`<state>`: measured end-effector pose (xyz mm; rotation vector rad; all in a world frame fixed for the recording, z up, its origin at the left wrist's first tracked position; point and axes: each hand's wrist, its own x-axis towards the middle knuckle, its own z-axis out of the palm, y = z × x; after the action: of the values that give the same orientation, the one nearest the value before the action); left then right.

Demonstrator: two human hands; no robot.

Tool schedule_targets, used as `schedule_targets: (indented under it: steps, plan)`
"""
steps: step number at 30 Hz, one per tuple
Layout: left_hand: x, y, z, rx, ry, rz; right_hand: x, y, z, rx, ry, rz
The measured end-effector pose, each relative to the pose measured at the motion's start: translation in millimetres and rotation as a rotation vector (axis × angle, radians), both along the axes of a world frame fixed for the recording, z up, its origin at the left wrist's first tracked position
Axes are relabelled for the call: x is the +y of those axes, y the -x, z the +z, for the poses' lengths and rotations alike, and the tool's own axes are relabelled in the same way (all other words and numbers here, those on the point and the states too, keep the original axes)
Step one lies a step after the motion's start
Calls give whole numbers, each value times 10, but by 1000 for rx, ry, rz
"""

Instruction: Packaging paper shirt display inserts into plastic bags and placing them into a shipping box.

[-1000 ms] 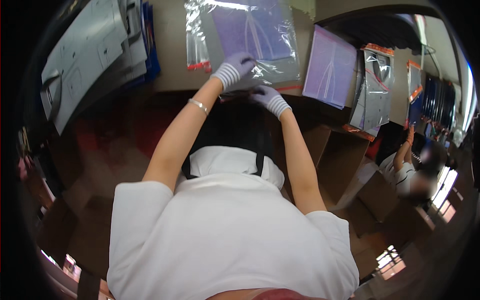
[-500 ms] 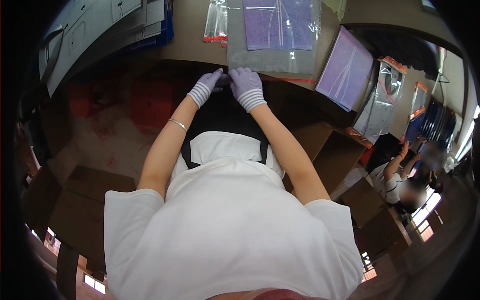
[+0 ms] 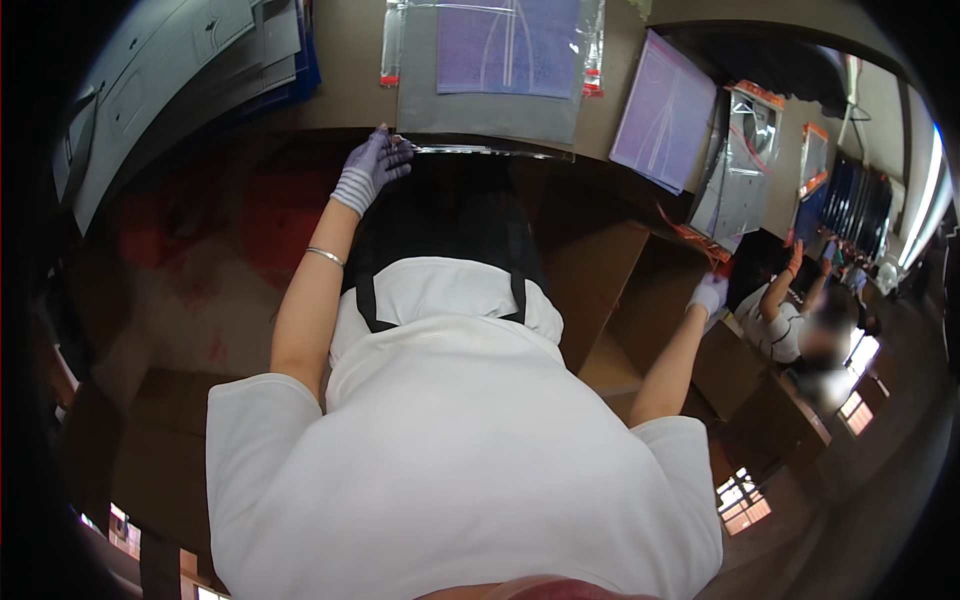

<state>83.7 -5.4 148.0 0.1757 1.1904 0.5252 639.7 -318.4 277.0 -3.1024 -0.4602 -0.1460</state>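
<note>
At the table's near edge, my left hand [image 3: 374, 168], in a lilac glove with a striped cuff, has its fingers closed at the left end of a clear plastic bag [image 3: 490, 151] whose shiny edge hangs over the front. On the bag lie a grey sheet [image 3: 420, 110] and a purple printed sheet [image 3: 508, 50] with pale lines. Far to the right, my right hand [image 3: 708, 293], also gloved, is closed at the near corner of a stack of clear bags with red edges [image 3: 712, 243]. Its fingertips are small and partly hidden.
A purple printed stack [image 3: 664, 112] lies right of the grey sheet. Grey panels [image 3: 190, 70] stand at the left. Open cardboard boxes [image 3: 598, 285] are below the table's right side. Another person [image 3: 775, 315] works at the far right.
My right hand has left the table's front edge and swung far right to the red-edged bags. My left hand stays at the edge. The view has shifted slightly, and the red edges have lifted.
</note>
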Motion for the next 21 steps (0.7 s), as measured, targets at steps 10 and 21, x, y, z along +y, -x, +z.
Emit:
schedule_targets:
  steps: [10, 21]
  plan:
    - [112, -223, 197, -511, -92, 219, 2066, 2961, -577, 1641, -469, 651]
    - [717, -16, 233, -497, -284, 452, 3482, 1813, -889, 1314, -773, 189]
